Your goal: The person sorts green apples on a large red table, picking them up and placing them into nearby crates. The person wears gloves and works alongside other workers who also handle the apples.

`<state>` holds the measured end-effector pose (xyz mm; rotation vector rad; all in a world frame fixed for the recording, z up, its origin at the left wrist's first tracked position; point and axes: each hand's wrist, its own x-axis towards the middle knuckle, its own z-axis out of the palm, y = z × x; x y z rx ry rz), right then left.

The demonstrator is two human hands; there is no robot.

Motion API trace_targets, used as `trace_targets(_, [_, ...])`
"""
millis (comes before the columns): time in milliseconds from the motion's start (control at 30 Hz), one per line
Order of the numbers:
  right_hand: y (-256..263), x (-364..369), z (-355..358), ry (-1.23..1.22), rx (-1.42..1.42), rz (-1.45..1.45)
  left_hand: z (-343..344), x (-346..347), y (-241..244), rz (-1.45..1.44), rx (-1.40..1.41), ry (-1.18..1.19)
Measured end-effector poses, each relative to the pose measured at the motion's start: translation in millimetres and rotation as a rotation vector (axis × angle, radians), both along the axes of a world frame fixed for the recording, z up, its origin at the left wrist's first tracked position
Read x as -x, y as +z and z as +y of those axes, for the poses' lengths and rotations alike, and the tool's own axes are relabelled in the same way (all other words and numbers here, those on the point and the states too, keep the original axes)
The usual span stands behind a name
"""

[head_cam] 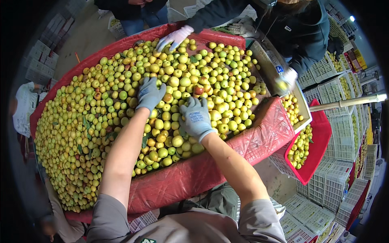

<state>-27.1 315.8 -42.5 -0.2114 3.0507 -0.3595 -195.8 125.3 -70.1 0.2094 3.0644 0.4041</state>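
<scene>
A thick layer of yellow-green jujubes (179, 73), some with reddish-brown patches, covers a table edged with padded red sheeting (182, 179). My left hand (150, 94), in a grey glove, lies palm down on the fruit near the middle, its thumb apart from the fingers. To its right and nearer to me, my right hand (196, 117) rests on the fruit in a matching glove, fingers spread and slightly bent. A dark red jujube (199, 90) sits just beyond its fingertips. No fruit shows gripped in either hand; the palms are hidden.
Across the table a co-worker's gloved hand (174, 39) touches the fruit; the other hand (287, 80) is blurred above a pale chute (304, 121). Below the chute, a red-lined crate (322, 133) holds jujubes. Stacked white crates (342, 133) stand right. Green leaves (87, 126) lie among the fruit.
</scene>
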Motion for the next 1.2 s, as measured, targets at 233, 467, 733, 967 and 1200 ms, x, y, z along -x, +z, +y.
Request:
trace_targets(233, [2, -57, 30, -0.129, 0.076, 0.242, -14, -98, 51, 0.032, -0.286, -0.364])
trace_targets(467, [21, -118, -105, 0.364, 0.169, -0.016, -269, -181, 44, 0.035, 0.203, 0.123])
trace_targets(733, [9, -85, -131, 0.498, 0.09, -0.152, -270, -230, 18, 0.055, 0.223, 0.04])
trace_targets(967, [17, -68, -87, 0.625, -0.093, -0.262, -218, -231, 19, -0.088, 0.18, 0.059])
trace_targets(1200, [-9, -58, -53, 0.548, -0.195, -0.046, -149, -192, 10, -0.007, 0.067, 0.003])
